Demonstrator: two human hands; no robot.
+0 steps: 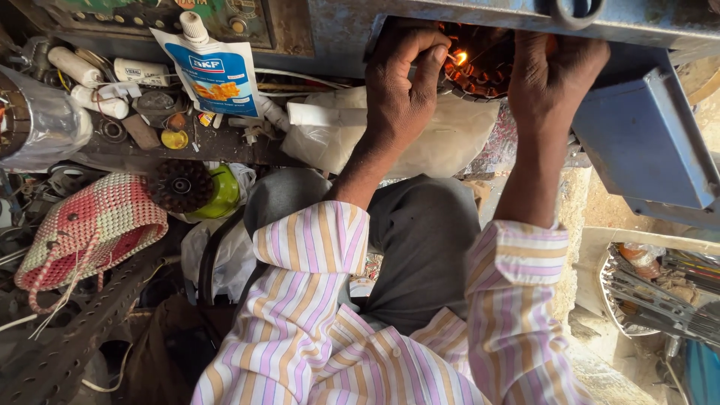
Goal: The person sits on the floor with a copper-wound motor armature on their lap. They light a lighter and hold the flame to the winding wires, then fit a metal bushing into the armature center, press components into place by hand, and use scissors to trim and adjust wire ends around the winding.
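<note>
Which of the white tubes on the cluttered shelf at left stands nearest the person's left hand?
The blue-and-white pouch tube with the white screw cap, leaning upright. The plain white tubes lie on their sides farther from the left hand.

Packages on the cluttered shelf

A blue-and-white pouch (214, 71) with a white screw cap leans upright at the back; white labelled tubes (112, 75) lie left of it.

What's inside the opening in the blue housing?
Inside the blue housing: copper windings, lit orange. Left hand pinches a strand there; right hand covers the right side. Deeper parts are hidden.
</note>
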